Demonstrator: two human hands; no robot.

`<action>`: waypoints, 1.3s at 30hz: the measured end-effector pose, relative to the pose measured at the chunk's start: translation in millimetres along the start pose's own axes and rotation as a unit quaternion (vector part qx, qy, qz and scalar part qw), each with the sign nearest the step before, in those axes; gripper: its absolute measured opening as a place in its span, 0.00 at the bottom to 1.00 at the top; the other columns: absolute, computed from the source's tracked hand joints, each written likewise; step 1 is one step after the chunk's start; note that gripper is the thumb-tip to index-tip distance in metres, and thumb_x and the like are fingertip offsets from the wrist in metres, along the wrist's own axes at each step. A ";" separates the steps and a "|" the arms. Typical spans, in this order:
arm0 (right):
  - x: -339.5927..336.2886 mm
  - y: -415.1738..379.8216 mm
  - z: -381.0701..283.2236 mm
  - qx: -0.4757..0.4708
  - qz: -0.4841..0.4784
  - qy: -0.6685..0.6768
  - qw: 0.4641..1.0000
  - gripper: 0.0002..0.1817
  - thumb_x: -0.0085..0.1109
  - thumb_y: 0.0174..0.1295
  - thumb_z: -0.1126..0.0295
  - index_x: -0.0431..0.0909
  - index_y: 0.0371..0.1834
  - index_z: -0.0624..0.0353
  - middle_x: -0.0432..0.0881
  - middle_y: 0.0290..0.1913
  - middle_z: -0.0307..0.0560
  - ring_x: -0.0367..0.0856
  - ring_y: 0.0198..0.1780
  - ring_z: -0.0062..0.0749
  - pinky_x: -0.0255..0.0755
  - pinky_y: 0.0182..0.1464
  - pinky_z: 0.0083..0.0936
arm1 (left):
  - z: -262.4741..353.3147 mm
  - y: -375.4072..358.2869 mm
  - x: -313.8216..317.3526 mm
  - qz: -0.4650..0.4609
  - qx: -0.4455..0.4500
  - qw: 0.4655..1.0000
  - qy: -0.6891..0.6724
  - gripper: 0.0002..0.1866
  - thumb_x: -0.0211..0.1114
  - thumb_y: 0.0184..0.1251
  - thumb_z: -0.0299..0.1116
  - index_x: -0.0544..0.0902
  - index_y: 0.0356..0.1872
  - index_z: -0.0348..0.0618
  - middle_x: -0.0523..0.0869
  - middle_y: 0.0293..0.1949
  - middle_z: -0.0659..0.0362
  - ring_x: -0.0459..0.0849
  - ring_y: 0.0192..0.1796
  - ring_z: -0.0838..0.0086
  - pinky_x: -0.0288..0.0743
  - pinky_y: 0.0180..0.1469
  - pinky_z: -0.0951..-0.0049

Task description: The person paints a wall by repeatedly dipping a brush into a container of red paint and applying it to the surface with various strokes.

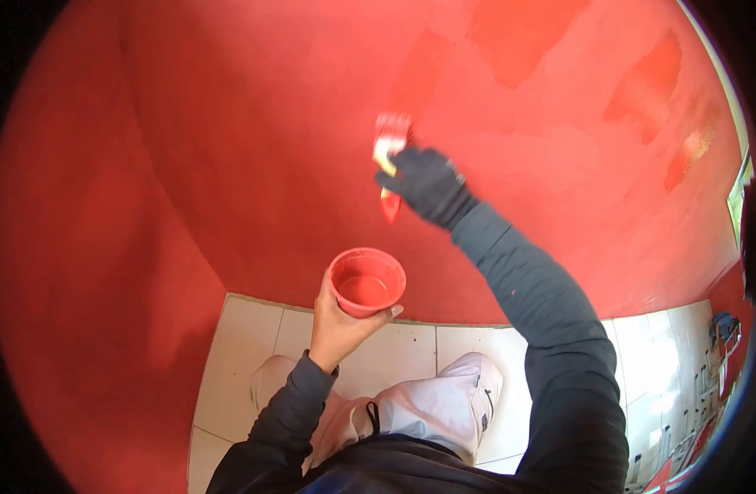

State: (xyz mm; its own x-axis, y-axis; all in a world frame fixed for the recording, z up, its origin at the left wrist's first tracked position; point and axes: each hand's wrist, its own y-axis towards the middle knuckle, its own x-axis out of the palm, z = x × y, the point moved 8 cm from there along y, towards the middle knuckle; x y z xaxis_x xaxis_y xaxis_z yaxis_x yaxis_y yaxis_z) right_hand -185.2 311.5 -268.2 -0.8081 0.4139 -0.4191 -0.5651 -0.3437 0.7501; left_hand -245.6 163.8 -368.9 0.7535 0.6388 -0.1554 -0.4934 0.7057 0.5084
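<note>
My bare left hand (pixel 343 328) is wrapped round a red paint cup (pixel 337 288), held upright in front of my lap, with red paint in its bottom. In a dark glove, my right hand (pixel 431 183) grips a paintbrush (pixel 390 169) by its handle. The bristles point up and are red with paint; a pale band and a yellow part show below them, and the handle's red end sticks out under my fingers. Brush and hand overlap the red wall (pixel 295 148), just below a darker, wet-looking stroke. The gloved hand is slightly blurred.
Darker wet patches (pixel 649 82) mark the wall at the upper right. A second red wall (pixel 73 272) meets it in a corner on the left. White floor tiles (pixel 411 342) carry small red drops near the wall's foot. Dark and metallic items (pixel 723 329) lie at the right edge.
</note>
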 end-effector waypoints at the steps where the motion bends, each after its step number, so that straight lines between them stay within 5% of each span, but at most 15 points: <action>1: 7.1 -1.2 -11.6 0.007 -0.056 0.046 0.997 0.12 0.61 0.53 0.71 0.81 0.42 0.48 0.80 0.42 0.47 0.79 0.39 0.41 0.73 0.38 0.34 | -0.1 -3.5 -0.8 -0.007 -0.003 1.000 0.005 0.37 0.80 0.38 0.33 0.71 0.53 0.39 0.80 0.49 0.54 0.79 0.52 0.68 0.74 0.54 0.68; 6: -47.6 29.3 90.6 0.261 0.223 0.296 0.891 0.09 0.60 0.60 0.65 0.79 0.41 0.56 0.82 0.37 0.47 0.81 0.39 0.40 0.74 0.41 0.29 | -2.3 -17.5 -3.6 -0.023 -0.036 0.999 0.001 0.40 0.81 0.37 0.32 0.69 0.55 0.39 0.78 0.51 0.53 0.77 0.55 0.68 0.73 0.56 0.67; 9: -110.3 57.0 157.8 0.347 0.198 0.135 0.907 0.08 0.58 0.61 0.71 0.80 0.43 0.59 0.83 0.39 0.47 0.82 0.39 0.33 0.74 0.42 0.25 | -11.2 -22.9 -2.3 -0.033 -0.065 0.997 -0.011 0.41 0.81 0.37 0.32 0.69 0.55 0.39 0.77 0.52 0.53 0.77 0.55 0.68 0.73 0.56 0.67; 10: -110.5 69.3 170.7 0.268 0.355 0.471 0.762 0.08 0.58 0.62 0.71 0.76 0.38 0.66 0.80 0.28 0.46 0.81 0.29 0.27 0.78 0.33 0.22 | -8.1 -24.1 -2.5 -0.029 -0.053 0.998 -0.002 0.41 0.81 0.36 0.32 0.69 0.55 0.39 0.78 0.51 0.53 0.77 0.55 0.68 0.73 0.56 0.67; 12: -131.1 79.5 157.7 0.172 0.379 0.368 0.831 0.05 0.54 0.64 0.76 0.75 0.39 0.66 0.80 0.31 0.45 0.82 0.34 0.26 0.79 0.37 0.23 | -6.4 -26.6 -3.3 -0.025 -0.040 0.999 0.006 0.41 0.81 0.36 0.32 0.69 0.55 0.39 0.78 0.51 0.54 0.77 0.54 0.68 0.73 0.55 0.67; 14: -117.8 71.2 118.8 0.070 0.272 -0.004 0.960 0.10 0.60 0.58 0.72 0.80 0.43 0.56 0.82 0.38 0.47 0.81 0.40 0.40 0.74 0.43 0.29 | -12.6 -31.9 -2.0 -0.029 -0.060 0.998 -0.010 0.41 0.81 0.36 0.32 0.69 0.55 0.39 0.79 0.50 0.54 0.78 0.54 0.68 0.74 0.55 0.67; 18: -7.6 40.4 25.4 0.004 0.107 0.018 0.994 0.13 0.57 0.53 0.74 0.80 0.41 0.45 0.79 0.34 0.41 0.79 0.37 0.41 0.73 0.39 0.35 | -11.9 -39.1 -1.0 -0.026 -0.056 0.998 -0.021 0.41 0.82 0.36 0.32 0.69 0.55 0.38 0.79 0.50 0.54 0.78 0.53 0.68 0.74 0.54 0.68; 21: -18.8 48.0 3.6 0.054 0.048 0.173 0.982 0.12 0.59 0.52 0.74 0.80 0.41 0.48 0.79 0.35 0.42 0.79 0.39 0.41 0.73 0.40 0.35 | -8.5 -43.7 -0.4 -0.026 -0.056 0.998 -0.020 0.41 0.82 0.36 0.32 0.69 0.55 0.38 0.79 0.51 0.53 0.78 0.54 0.68 0.74 0.55 0.67; 24: -39.6 62.4 87.7 0.259 0.186 0.329 0.889 0.08 0.58 0.57 0.71 0.79 0.40 0.56 0.80 0.33 0.47 0.79 0.37 0.44 0.74 0.41 0.36 | -3.2 -46.9 4.5 -0.040 -0.052 0.998 -0.018 0.41 0.82 0.37 0.33 0.69 0.56 0.38 0.79 0.51 0.53 0.78 0.54 0.68 0.74 0.55 0.67; 25: -66.6 72.2 116.0 0.278 0.188 0.316 0.887 0.08 0.59 0.57 0.70 0.79 0.39 0.58 0.82 0.35 0.47 0.80 0.38 0.44 0.75 0.41 0.34 | -0.4 -47.4 6.2 -0.036 -0.059 0.997 -0.022 0.40 0.81 0.36 0.31 0.70 0.55 0.38 0.79 0.51 0.54 0.78 0.54 0.68 0.74 0.55 0.67; 26: -84.3 82.1 146.8 0.246 0.145 0.039 0.958 0.08 0.59 0.57 0.70 0.80 0.39 0.58 0.83 0.38 0.48 0.81 0.39 0.43 0.75 0.41 0.32 | 1.2 -46.9 7.1 -0.032 -0.064 0.997 -0.025 0.39 0.81 0.36 0.29 0.70 0.55 0.39 0.79 0.50 0.55 0.78 0.53 0.69 0.73 0.55 0.66; 28: -123.6 85.7 193.2 0.361 0.233 0.311 0.848 0.05 0.51 0.64 0.82 0.74 0.41 0.66 0.79 0.35 0.44 0.82 0.38 0.27 0.80 0.44 0.25 | 2.4 -48.0 8.0 -0.034 -0.061 0.997 -0.013 0.39 0.81 0.36 0.30 0.70 0.55 0.39 0.79 0.51 0.55 0.78 0.54 0.69 0.73 0.55 0.67; 31: -144.8 79.4 184.5 0.177 0.368 0.438 0.801 0.06 0.53 0.63 0.82 0.73 0.42 0.66 0.79 0.36 0.43 0.82 0.39 0.27 0.79 0.43 0.24 | 0.6 -50.2 9.5 -0.038 -0.066 0.997 -0.009 0.40 0.81 0.36 0.30 0.70 0.55 0.39 0.79 0.51 0.55 0.78 0.54 0.69 0.74 0.55 0.67; 33: -131.3 61.2 132.3 0.076 0.265 0.012 0.961 0.09 0.58 0.57 0.70 0.80 0.40 0.56 0.82 0.34 0.47 0.81 0.38 0.42 0.74 0.40 0.35 | -0.5 -52.0 11.1 -0.043 -0.074 0.996 -0.018 0.40 0.81 0.36 0.30 0.70 0.55 0.39 0.79 0.51 0.55 0.78 0.54 0.69 0.74 0.55 0.66; 39: 15.8 -24.5 -16.6 -0.008 -0.112 0.066 0.991 0.12 0.59 0.54 0.70 0.80 0.42 0.49 0.80 0.40 0.49 0.78 0.38 0.42 0.71 0.39 0.35 | -0.9 -57.0 9.6 -0.059 -0.049 0.997 -0.007 0.41 0.82 0.37 0.33 0.69 0.56 0.37 0.79 0.50 0.53 0.79 0.53 0.67 0.75 0.54 0.66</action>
State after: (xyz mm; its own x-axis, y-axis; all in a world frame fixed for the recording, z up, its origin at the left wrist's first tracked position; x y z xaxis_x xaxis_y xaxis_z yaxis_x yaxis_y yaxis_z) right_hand -186.9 312.4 -301.7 -0.6759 0.3684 -0.6383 -0.7347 -0.2690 0.6227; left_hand -210.6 129.9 -400.1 0.8143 0.5457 -0.1978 -0.4403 0.8028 0.4020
